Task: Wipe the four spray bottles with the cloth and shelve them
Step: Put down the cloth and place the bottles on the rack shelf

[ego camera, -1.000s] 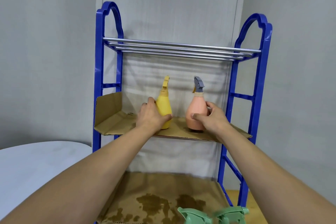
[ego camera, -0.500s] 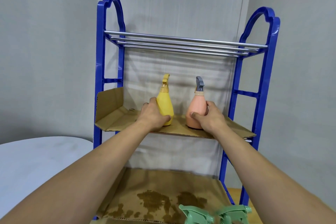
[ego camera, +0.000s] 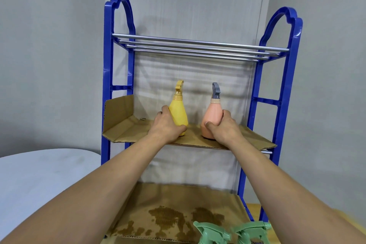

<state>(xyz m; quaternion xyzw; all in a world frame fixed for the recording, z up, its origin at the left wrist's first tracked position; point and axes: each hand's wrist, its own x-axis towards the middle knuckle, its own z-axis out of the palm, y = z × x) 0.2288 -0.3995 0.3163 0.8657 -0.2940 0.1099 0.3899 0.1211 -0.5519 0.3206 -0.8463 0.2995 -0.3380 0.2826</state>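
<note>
A yellow spray bottle (ego camera: 178, 107) stands upright on the cardboard-lined middle shelf (ego camera: 126, 131) of a blue rack (ego camera: 108, 77). My left hand (ego camera: 167, 127) wraps its lower body. Beside it, to the right, stands a peach spray bottle with a grey nozzle (ego camera: 213, 113), and my right hand (ego camera: 223, 128) grips its base. Two green trigger heads (ego camera: 212, 233) (ego camera: 250, 231) of other bottles show at the bottom edge on the lower shelf. No cloth is in view.
The rack's top tier is bare metal bars (ego camera: 198, 48). The lower shelf holds stained cardboard (ego camera: 168, 216). A white round table (ego camera: 39, 174) sits to the left. Grey walls stand behind and at both sides.
The view has shifted slightly, so the rack sits lower in the picture. Both hands stay on the bottles on the middle shelf, with the bottles in the same places.
</note>
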